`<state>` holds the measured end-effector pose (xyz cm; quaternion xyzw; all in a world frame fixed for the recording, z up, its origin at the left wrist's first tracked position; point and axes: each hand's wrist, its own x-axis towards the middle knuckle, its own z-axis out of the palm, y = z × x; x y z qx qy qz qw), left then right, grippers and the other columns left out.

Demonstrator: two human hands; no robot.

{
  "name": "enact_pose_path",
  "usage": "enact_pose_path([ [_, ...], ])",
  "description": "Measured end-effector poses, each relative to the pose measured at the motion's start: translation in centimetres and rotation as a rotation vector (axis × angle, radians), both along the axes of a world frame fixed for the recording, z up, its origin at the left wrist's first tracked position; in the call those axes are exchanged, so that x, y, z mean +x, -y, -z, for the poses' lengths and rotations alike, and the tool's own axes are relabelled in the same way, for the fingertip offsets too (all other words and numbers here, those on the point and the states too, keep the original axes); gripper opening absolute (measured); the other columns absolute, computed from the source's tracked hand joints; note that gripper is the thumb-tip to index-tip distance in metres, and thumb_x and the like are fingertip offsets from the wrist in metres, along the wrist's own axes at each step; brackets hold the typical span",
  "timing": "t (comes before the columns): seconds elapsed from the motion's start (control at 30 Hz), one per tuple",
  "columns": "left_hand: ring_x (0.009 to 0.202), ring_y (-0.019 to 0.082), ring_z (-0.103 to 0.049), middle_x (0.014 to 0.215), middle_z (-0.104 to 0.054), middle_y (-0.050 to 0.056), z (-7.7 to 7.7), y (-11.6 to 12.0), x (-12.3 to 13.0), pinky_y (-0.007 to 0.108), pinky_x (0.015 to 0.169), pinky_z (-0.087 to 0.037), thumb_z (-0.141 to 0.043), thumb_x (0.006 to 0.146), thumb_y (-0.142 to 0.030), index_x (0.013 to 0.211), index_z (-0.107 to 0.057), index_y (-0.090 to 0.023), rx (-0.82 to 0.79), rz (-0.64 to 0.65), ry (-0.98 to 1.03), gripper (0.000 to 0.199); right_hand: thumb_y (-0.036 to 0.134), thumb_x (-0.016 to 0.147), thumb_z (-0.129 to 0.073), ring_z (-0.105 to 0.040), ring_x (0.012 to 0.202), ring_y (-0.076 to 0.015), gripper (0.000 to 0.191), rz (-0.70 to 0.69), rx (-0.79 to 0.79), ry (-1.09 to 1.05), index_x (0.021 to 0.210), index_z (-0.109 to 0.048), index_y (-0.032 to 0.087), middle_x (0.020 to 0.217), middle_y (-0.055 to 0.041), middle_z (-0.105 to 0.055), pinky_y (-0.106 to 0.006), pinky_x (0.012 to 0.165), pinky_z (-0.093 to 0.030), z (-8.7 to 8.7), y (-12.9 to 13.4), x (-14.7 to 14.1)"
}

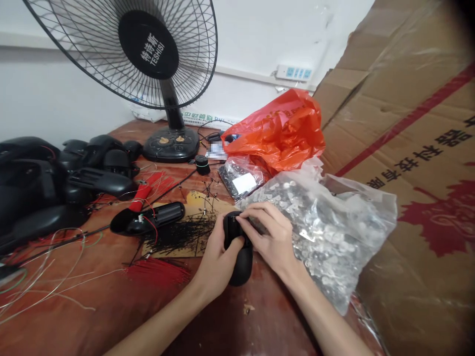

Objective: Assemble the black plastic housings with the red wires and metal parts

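Note:
My left hand (219, 257) is wrapped round a black plastic housing (242, 269) with a rounded lower end, its thumb lying across the front. At the housing's open upper recess, the fingertips of my right hand (269, 232) are pinched together; whatever sits between them is too small to make out. A similar black housing with a battery slot (168, 213) and a red wire lies to the left. Beside my left hand, a heap of short black wires (178, 235) covers a piece of cardboard (191, 251).
A bag of small metal parts (326, 242) lies close on the right, with an orange plastic bag (278, 133) behind it. Black housings (100, 173) pile up at left, near a fan (170, 143). Red wires (159, 273) are in front. A large carton (419, 163) borders the right.

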<state>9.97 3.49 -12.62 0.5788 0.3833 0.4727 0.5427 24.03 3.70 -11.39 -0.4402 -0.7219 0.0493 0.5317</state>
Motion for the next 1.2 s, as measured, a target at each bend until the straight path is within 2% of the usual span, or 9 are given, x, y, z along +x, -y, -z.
enact_pose_path([
  [0.1,0.100,0.018,-0.056,0.105,-0.063,0.000,-0.1,0.1,-0.2,0.024,0.090,-0.042,-0.053,0.089,-0.019,0.111,-0.055,-0.021,0.000,-0.016,-0.004,0.022,0.016,0.089,-0.067,-0.062,0.085,-0.0170,0.005,-0.013,-0.068,-0.084,0.091,-0.070,0.020,0.095,-0.0056,-0.065,-0.032,0.075,-0.052,-0.2,0.1,-0.1],
  [0.23,0.093,0.017,-0.057,0.098,-0.064,0.000,-0.4,0.2,-0.4,0.023,0.085,-0.043,-0.052,0.094,-0.029,0.106,-0.058,-0.021,0.015,-0.041,-0.009,0.015,0.020,0.086,-0.071,-0.053,0.068,-0.0123,0.002,-0.054,-0.199,-0.230,0.084,-0.070,0.020,0.093,-0.0039,-0.064,-0.027,0.058,-0.045,-0.2,0.0,-0.2],
  [0.4,0.076,0.016,-0.061,0.091,-0.068,0.001,-0.6,-0.1,-0.3,0.022,0.067,-0.045,-0.051,0.096,-0.046,0.101,-0.063,-0.020,-0.059,-0.073,0.024,0.029,0.024,0.082,-0.074,-0.047,0.061,-0.0097,0.010,-0.103,-0.340,-0.396,0.079,-0.068,0.018,0.089,-0.0033,-0.062,-0.024,0.050,-0.042,-0.2,0.0,-0.4],
  [0.5,0.067,0.017,-0.062,0.089,-0.070,0.003,-0.4,-0.3,-0.2,0.023,0.056,-0.043,-0.051,0.094,-0.052,0.105,-0.066,-0.021,-0.129,-0.044,0.061,0.037,0.032,0.080,-0.077,-0.044,0.052,-0.0085,0.019,-0.129,-0.473,-0.525,0.083,-0.064,0.019,0.074,0.0016,-0.053,-0.021,0.039,-0.038,-0.1,0.1,-0.5],
  [0.6,0.066,0.018,-0.062,0.087,-0.070,0.003,-0.4,-0.4,-0.3,0.024,0.056,-0.043,-0.050,0.095,-0.053,0.109,-0.067,-0.020,-0.161,-0.024,0.070,0.039,0.037,0.078,-0.078,-0.043,0.045,-0.0078,0.030,-0.245,-0.647,-0.658,0.097,-0.060,0.022,0.068,0.0057,-0.045,-0.019,0.032,-0.038,0.0,0.1,-0.3],
  [0.73,0.078,0.017,-0.061,0.090,-0.071,0.002,-0.6,-0.7,-0.6,0.024,0.071,-0.045,-0.052,0.096,-0.046,0.105,-0.070,-0.019,-0.062,-0.121,0.013,0.033,0.035,0.086,-0.071,-0.058,0.060,-0.0109,0.044,-0.447,-0.755,-0.547,0.127,-0.058,0.026,0.092,-0.0017,-0.064,-0.020,0.044,-0.049,-0.1,0.1,0.1],
  [0.8,0.085,0.017,-0.061,0.093,-0.071,0.002,-0.6,-0.9,-0.7,0.023,0.078,-0.044,-0.052,0.097,-0.043,0.104,-0.071,-0.019,-0.009,-0.151,-0.013,0.031,0.034,0.091,-0.065,-0.066,0.084,-0.0165,0.041,-0.458,-0.708,-0.451,0.131,-0.059,0.026,0.106,-0.0055,-0.068,-0.024,0.062,-0.057,-0.2,0.0,0.0],
  [0.9,0.088,0.016,-0.060,0.098,-0.070,0.001,-0.6,-0.9,-0.8,0.023,0.081,-0.043,-0.048,0.099,-0.041,0.106,-0.069,-0.020,0.022,-0.151,-0.030,0.031,0.037,0.097,-0.056,-0.064,0.110,-0.0209,0.035,-0.410,-0.675,-0.406,0.130,-0.062,0.026,0.119,-0.0061,-0.068,-0.030,0.082,-0.058,-0.3,0.1,-0.5],
  [1.2,0.088,0.015,-0.060,0.103,-0.070,0.001,-0.5,-0.7,-0.6,0.023,0.081,-0.042,-0.043,0.101,-0.037,0.113,-0.067,-0.020,0.096,-0.147,-0.090,0.031,0.037,0.102,-0.047,-0.069,0.091,-0.0194,0.033,-0.320,-0.580,-0.392,0.126,-0.067,0.028,0.092,-0.0027,-0.073,-0.034,0.084,-0.058,0.4,0.0,-1.2],
])
